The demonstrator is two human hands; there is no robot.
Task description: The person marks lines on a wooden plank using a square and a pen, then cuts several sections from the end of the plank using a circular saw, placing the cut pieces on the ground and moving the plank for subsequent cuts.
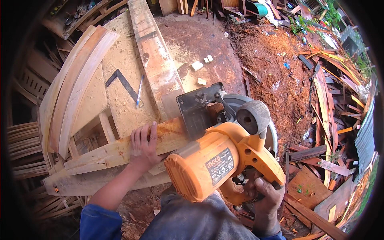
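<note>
My right hand (269, 193) is wrapped round the rear handle of an orange circular saw (206, 166). The saw's metal base plate (196, 105) rests over the right end of a wooden board (112, 154), so the place where blade and wood meet is hidden. Farther left along that board, my left hand (144, 145) grips it, fingers laid over the top face. A black carpenter's square (120, 82) and a blue-and-white pen (140, 91) lie on the sawdust-covered bench (120, 44) beyond the board.
Several long planks (82, 78) lie side by side at the left. A thick plank (154, 56) runs away from me across the bench. Small wood offcuts (197, 65) lie on the ground past it. Scrap wood (326, 108) is heaped at the right.
</note>
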